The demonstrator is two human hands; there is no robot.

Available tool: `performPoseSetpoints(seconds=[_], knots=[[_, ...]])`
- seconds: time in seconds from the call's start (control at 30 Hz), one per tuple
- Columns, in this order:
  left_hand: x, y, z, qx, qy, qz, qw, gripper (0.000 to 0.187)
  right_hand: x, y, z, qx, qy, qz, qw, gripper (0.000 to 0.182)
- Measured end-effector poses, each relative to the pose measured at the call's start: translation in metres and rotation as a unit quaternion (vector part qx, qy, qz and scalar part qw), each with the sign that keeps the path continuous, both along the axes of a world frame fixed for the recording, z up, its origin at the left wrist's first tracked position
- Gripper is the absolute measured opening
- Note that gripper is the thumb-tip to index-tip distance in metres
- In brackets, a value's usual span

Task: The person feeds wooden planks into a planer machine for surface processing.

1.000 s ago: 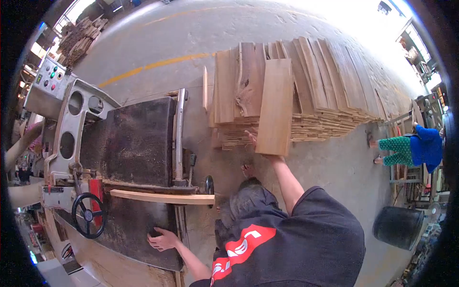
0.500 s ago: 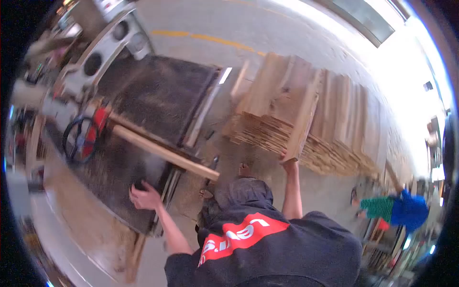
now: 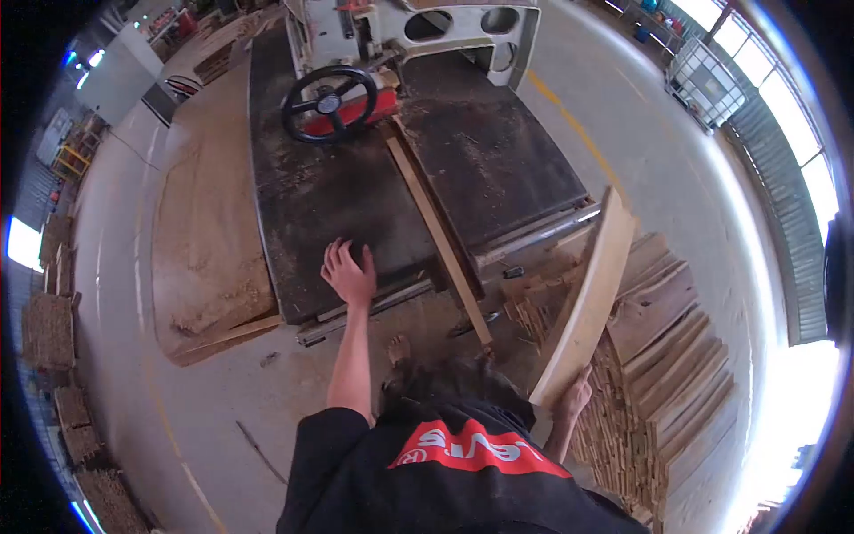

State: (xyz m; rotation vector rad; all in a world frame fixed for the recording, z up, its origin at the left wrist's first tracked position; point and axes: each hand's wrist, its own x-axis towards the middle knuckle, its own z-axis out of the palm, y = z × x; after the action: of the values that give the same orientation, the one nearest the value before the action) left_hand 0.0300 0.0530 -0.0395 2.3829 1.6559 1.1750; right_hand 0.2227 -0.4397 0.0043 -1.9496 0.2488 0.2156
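Note:
My left hand [image 3: 349, 274] is over the near edge of the dark machine table [image 3: 338, 214], its fingers apart and nothing in them. My right hand [image 3: 576, 397] grips the lower end of a pale board [image 3: 589, 303], which slants up and away beside the stack of planks [image 3: 680, 356]. A long narrow wooden strip [image 3: 438, 233] lies along the machine's fence, its near end sticking out past the table edge. At its far end is the red housing with a black handwheel [image 3: 328, 103].
The machine's pale frame [image 3: 463, 27] with round holes rises at the back. A brown wooden surface [image 3: 209, 214] adjoins the table's left side. More stacked wood [image 3: 49, 331] stands at the far left, and a white caged container [image 3: 703, 82] at the upper right.
The view has turned towards the machine. The board in my right hand now stands out from the stack at a slant. My left hand is still open near the table edge.

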Motion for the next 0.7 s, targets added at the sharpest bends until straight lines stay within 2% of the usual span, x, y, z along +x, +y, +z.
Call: performPoseSetpoints(seconds=[0.07, 0.1, 0.13, 0.17, 0.23, 0.3, 0.33, 0.43, 0.53, 0.63, 0.7], knots=[[-0.001, 0.002, -0.003, 0.0, -0.022, 0.003, 1.0, 0.04, 0.002, 0.028, 0.009, 0.016, -0.058, 0.061, 0.996, 0.068], [-0.004, 0.0, 0.005, 0.006, -0.019, -0.007, 1.0, 0.04, 0.009, 0.038, 0.027, -0.027, -0.035, 0.121, 0.992, 0.065], [-0.008, -0.004, 0.013, -0.066, -0.144, -0.059, 0.986, 0.041, 0.009, 0.059, 0.038, 0.023, -0.041, 0.13, 0.99, 0.063], [-0.012, -0.014, 0.027, -0.139, -0.265, -0.112, 0.947, 0.042, 0.01, 0.079, 0.054, 0.027, -0.015, 0.155, 0.987, 0.062], [-0.026, -0.046, 0.055, -0.21, -0.379, -0.233, 0.87, 0.053, 0.01, 0.111, 0.062, 0.018, -0.001, 0.206, 0.978, 0.06], [-0.042, -0.099, 0.09, -0.297, -0.413, -0.274, 0.816, 0.07, 0.001, 0.142, 0.039, 0.016, -0.034, 0.267, 0.963, 0.057], [-0.051, -0.124, 0.104, -0.303, -0.389, -0.301, 0.816, 0.084, -0.008, 0.16, 0.031, 0.027, -0.058, 0.304, 0.95, 0.054], [-0.071, -0.185, 0.121, -0.335, -0.311, -0.339, 0.822, 0.128, -0.042, 0.206, 0.074, -0.014, -0.073, 0.347, 0.935, 0.053], [-0.066, -0.216, 0.154, -0.26, -0.15, -0.335, 0.893, 0.147, -0.059, 0.227, 0.068, -0.072, -0.04, 0.404, 0.911, 0.057], [-0.07, -0.219, 0.125, -0.245, -0.106, -0.319, 0.909, 0.154, -0.077, 0.237, 0.055, -0.068, -0.051, 0.429, 0.899, 0.058], [-0.073, -0.217, 0.103, -0.233, -0.067, -0.266, 0.933, 0.153, -0.087, 0.241, 0.021, -0.067, -0.058, 0.424, 0.901, 0.057]])
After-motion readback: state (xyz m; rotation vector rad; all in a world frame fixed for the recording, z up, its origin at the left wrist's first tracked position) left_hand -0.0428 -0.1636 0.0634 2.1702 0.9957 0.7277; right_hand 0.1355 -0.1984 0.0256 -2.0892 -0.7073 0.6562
